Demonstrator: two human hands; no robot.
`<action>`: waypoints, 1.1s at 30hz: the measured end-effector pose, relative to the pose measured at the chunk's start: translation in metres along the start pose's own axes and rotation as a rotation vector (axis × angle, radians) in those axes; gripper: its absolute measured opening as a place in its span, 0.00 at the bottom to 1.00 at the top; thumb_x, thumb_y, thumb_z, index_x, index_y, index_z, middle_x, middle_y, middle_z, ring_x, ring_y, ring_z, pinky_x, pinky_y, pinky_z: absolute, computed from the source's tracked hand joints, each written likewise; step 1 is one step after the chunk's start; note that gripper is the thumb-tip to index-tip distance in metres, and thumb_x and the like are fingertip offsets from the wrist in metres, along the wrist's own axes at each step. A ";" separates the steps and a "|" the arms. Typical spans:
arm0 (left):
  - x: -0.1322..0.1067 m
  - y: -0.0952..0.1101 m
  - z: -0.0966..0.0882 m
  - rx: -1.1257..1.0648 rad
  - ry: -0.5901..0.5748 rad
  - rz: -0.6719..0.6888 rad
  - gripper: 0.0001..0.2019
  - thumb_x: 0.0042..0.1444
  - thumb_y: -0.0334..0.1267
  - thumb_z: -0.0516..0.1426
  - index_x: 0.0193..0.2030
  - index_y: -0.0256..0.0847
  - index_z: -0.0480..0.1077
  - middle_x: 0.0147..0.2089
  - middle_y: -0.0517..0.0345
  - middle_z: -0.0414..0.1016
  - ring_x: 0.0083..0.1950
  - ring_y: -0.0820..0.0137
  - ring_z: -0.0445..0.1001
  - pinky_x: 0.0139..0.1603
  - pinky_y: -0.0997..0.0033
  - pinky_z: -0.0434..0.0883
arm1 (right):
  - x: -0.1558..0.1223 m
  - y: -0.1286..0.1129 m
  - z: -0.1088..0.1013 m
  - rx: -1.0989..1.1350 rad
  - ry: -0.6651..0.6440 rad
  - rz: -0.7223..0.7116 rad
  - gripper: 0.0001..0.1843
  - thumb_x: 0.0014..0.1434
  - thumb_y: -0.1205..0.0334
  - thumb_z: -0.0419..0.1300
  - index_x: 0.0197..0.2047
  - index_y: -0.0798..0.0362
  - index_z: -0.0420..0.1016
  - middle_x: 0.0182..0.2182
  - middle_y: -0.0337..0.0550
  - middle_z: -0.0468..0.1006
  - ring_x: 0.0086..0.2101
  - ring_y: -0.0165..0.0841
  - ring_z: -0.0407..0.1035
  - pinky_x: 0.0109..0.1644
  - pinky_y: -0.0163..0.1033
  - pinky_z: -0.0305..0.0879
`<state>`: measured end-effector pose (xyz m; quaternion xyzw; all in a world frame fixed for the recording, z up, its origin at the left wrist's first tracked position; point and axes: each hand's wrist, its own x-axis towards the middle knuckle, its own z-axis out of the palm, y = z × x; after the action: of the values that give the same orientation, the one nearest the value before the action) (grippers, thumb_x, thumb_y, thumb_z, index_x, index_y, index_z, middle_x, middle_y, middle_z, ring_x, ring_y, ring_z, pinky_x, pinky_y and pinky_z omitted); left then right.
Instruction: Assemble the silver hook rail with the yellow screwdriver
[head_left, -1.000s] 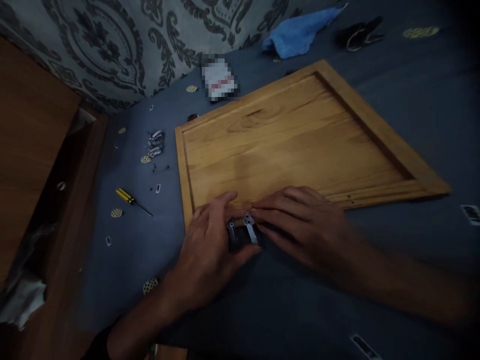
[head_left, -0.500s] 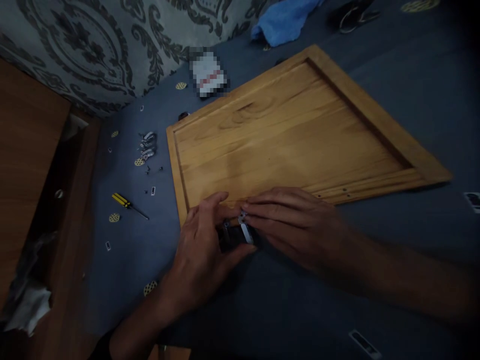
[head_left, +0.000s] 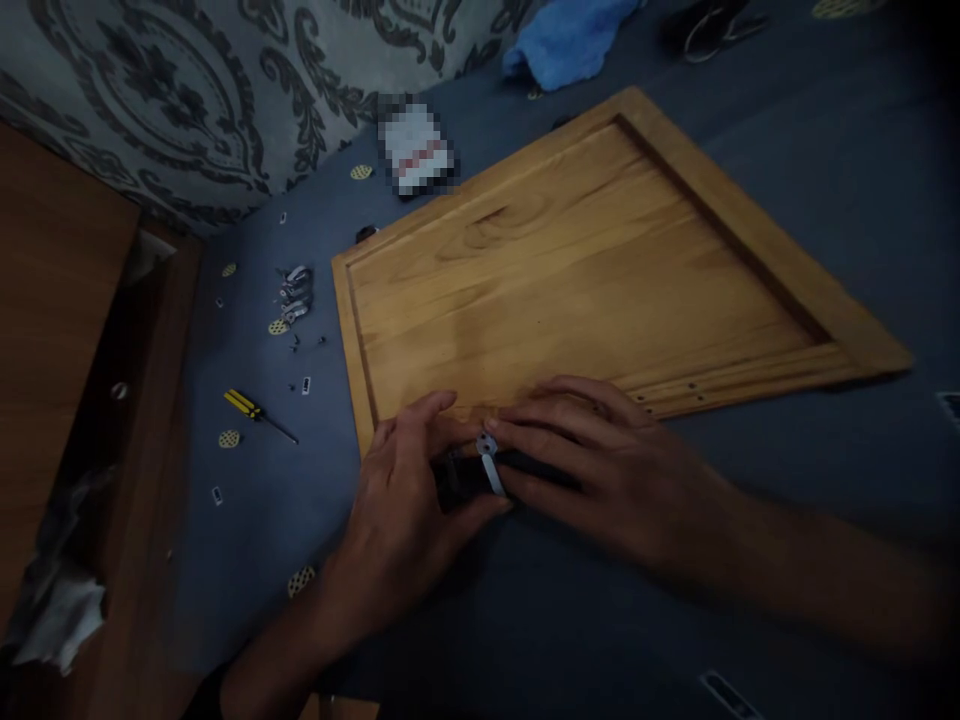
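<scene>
Both hands meet at the near rail of the flat-lying pale wooden framed panel [head_left: 570, 270], steadying a small silver-and-black metal hinge [head_left: 489, 460] against its edge: the left hand [head_left: 405, 510] clamps its fingers on the dark body; the right hand [head_left: 607, 470] hides the rest, so I cannot tell its grip

Blue carpet [head_left: 825, 190] bears wooden panel [head_left: 570, 270], screwdriver [head_left: 251, 408], cloth [head_left: 566, 40].

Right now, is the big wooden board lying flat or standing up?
Lying flat. The wooden board rests on the blue surface, with the left hand and right hand at its near edge.
</scene>
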<state>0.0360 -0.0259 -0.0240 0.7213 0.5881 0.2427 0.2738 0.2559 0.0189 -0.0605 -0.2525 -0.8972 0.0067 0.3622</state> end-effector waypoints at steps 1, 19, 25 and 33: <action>-0.001 0.000 0.000 0.007 0.005 -0.018 0.48 0.49 0.31 0.77 0.70 0.56 0.57 0.57 0.54 0.82 0.59 0.48 0.82 0.63 0.34 0.76 | 0.000 0.000 0.000 -0.001 -0.007 -0.002 0.18 0.76 0.68 0.53 0.43 0.49 0.85 0.48 0.43 0.88 0.49 0.36 0.79 0.62 0.51 0.76; 0.001 0.001 0.000 0.039 -0.003 0.020 0.44 0.51 0.30 0.76 0.69 0.51 0.58 0.54 0.53 0.84 0.58 0.51 0.83 0.63 0.39 0.78 | -0.004 -0.003 0.001 -0.046 0.014 -0.009 0.15 0.74 0.71 0.56 0.39 0.50 0.83 0.48 0.44 0.87 0.49 0.38 0.76 0.65 0.55 0.72; -0.002 -0.002 0.001 0.044 0.012 -0.003 0.44 0.51 0.35 0.77 0.68 0.52 0.59 0.56 0.51 0.82 0.57 0.50 0.84 0.61 0.36 0.78 | -0.004 -0.001 0.001 -0.025 -0.009 -0.037 0.15 0.75 0.69 0.55 0.43 0.52 0.84 0.48 0.45 0.86 0.49 0.39 0.75 0.63 0.56 0.74; 0.002 0.000 -0.001 0.049 -0.011 0.028 0.43 0.52 0.35 0.77 0.68 0.53 0.58 0.55 0.53 0.85 0.57 0.50 0.84 0.61 0.36 0.78 | -0.006 -0.003 0.004 -0.022 0.006 -0.017 0.14 0.73 0.69 0.57 0.41 0.51 0.84 0.48 0.47 0.86 0.50 0.40 0.74 0.64 0.59 0.72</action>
<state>0.0356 -0.0242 -0.0235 0.7372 0.5823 0.2281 0.2557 0.2553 0.0141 -0.0668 -0.2488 -0.8982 -0.0071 0.3623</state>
